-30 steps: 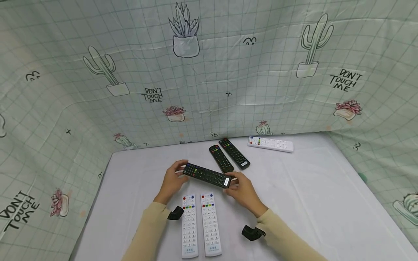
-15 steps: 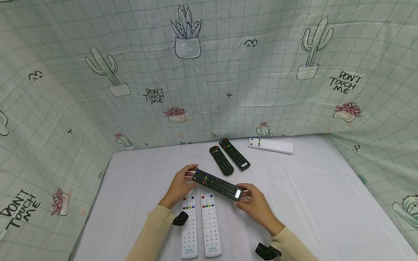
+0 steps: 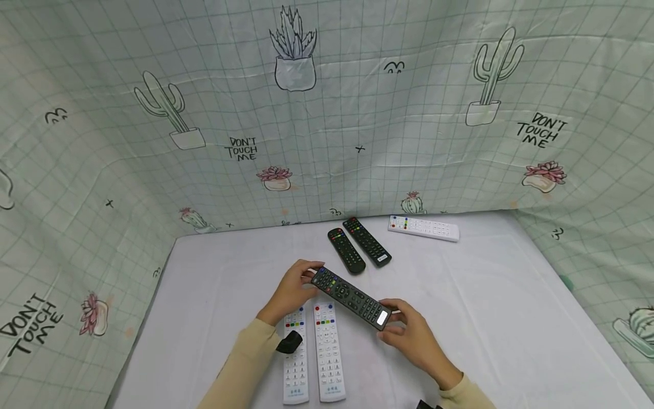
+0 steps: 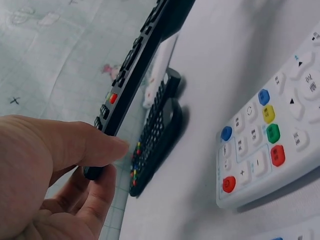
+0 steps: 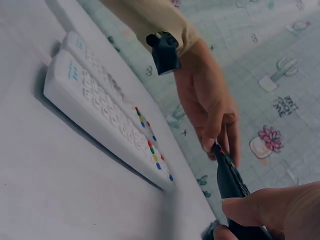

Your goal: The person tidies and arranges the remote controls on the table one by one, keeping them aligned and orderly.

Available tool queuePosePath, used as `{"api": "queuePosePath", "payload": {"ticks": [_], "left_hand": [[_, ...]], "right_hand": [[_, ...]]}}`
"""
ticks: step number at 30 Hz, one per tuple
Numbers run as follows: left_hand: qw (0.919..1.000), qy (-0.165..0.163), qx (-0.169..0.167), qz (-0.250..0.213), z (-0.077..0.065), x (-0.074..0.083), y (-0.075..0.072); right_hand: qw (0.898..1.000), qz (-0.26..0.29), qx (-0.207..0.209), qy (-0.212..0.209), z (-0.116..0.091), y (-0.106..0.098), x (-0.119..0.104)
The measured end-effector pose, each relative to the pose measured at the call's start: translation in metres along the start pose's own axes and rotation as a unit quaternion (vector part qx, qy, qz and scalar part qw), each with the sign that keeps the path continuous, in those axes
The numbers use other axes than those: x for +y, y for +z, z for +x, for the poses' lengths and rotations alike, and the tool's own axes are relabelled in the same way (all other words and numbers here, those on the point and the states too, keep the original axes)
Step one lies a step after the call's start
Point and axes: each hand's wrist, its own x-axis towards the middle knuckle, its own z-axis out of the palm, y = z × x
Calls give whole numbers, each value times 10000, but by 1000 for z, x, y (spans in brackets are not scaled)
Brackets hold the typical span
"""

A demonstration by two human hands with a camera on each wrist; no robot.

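Observation:
A black remote control (image 3: 351, 296) hangs above the table, held at both ends and slanting down to the right in the head view. My left hand (image 3: 295, 291) pinches its upper left end, thumb and fingers on its edges in the left wrist view. At the other end, beside a white label, my right hand (image 3: 410, 334) grips it between thumb and fingers. Below lie two white remotes side by side, the left one (image 3: 296, 363) partly covered by my left wrist and its black camera, the right one (image 3: 329, 352) just under the held remote.
Two more black remotes, a shorter one (image 3: 346, 251) and a longer one (image 3: 367, 242), lie slanted near the back of the white table (image 3: 214, 295). Another white remote (image 3: 424, 228) lies at the back right. A patterned cloth (image 3: 327, 113) rises behind and along the sides.
Both hands have carried the black remote to the right and nearer the front, and its right end now tilts lower. The remotes on the table have stayed in place.

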Motion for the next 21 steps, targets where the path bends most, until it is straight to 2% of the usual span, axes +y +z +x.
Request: {"api": "queuePosePath", "payload": {"ticks": [7,10,16,21], "left_hand": [[9982,263,-412,360,6,4,2],[9967,345,-641,365,9,6,5],[9923,401,-1059,507,13,9,10],[9872,305,-1406,683,16,12,17]], "right_hand": [[9990,-121,-398,-178,-11,-2,5],[9978,-98,-612,-240,-17,-3,7],[9958,-156,-880,-178,-26,-2,11],[9945,-171,-1013,-183,-33,1,18]]}}
